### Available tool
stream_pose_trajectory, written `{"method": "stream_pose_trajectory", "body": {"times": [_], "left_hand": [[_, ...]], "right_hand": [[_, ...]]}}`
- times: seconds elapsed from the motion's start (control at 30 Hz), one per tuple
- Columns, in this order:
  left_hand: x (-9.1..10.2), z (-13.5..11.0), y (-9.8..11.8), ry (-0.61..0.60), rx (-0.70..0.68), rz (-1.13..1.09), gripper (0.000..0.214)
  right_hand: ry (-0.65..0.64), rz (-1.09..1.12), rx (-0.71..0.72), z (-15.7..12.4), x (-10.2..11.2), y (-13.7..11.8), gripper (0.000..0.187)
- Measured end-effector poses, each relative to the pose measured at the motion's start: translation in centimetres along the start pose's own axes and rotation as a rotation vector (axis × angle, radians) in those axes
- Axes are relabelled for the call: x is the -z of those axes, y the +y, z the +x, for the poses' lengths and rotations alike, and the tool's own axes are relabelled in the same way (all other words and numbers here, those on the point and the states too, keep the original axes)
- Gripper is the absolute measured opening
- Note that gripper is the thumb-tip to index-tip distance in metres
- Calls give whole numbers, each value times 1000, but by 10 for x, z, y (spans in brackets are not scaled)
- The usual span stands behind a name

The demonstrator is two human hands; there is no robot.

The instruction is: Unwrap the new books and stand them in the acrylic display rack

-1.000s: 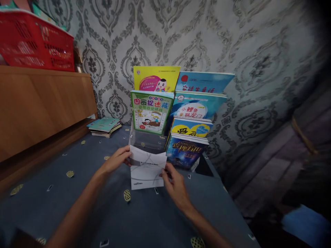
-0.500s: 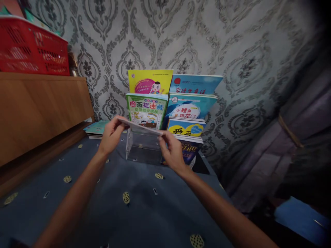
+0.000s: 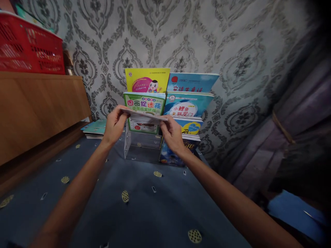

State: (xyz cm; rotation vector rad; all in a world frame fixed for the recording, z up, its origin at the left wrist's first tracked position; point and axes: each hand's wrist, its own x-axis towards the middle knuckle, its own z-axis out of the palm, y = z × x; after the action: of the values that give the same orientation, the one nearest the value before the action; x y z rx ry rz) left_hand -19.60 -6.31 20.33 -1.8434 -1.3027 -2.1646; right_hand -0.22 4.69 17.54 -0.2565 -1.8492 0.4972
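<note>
Between my hands is a thin book (image 3: 144, 114), seen almost edge-on, its cover hidden from me. My left hand (image 3: 114, 124) pinches its left end, and my right hand (image 3: 171, 133) pinches its right end. Under it stands a clear plastic book rack (image 3: 142, 151) whose lower left tiers hold nothing. Behind the held book, a green picture book (image 3: 144, 100) and a yellow book (image 3: 147, 78) sit in the rack's left column. The right column has a blue book (image 3: 193, 82), a teal book (image 3: 188, 104), a blue-and-yellow book (image 3: 192, 126) and a dark blue book (image 3: 170, 156).
A stack of thin books (image 3: 94, 128) lies left of the rack on the dark blue patterned cloth (image 3: 139, 220). A wooden cabinet (image 3: 43, 110) with a red basket (image 3: 31, 46) borders the left. Patterned wallpaper rises behind; a tied curtain (image 3: 281, 127) hangs at right.
Both hands have lifted the thin book slightly, so it hangs in front of the green book and shows more of the rack's lower tiers. The view has shifted slightly.
</note>
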Motion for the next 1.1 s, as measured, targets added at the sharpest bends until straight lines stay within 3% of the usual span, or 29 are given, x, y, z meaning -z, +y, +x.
{"method": "stream_pose_trajectory", "body": {"times": [0.2,0.5,0.83,1.1], "left_hand": [[-3,3,1,-39,-43,47,15],[-2,12,3,-28,26,37,13],[-5,14,1,53,-46,63,16],[-7,10,4,40,-75,84,21]], "right_hand": [[-4,-7,-2,3,4,1,13],[-49,-102,-12,9,8,3,22],[4,-64,56,15,1,2,17],[-11,-56,25,10,-1,4,19]]}}
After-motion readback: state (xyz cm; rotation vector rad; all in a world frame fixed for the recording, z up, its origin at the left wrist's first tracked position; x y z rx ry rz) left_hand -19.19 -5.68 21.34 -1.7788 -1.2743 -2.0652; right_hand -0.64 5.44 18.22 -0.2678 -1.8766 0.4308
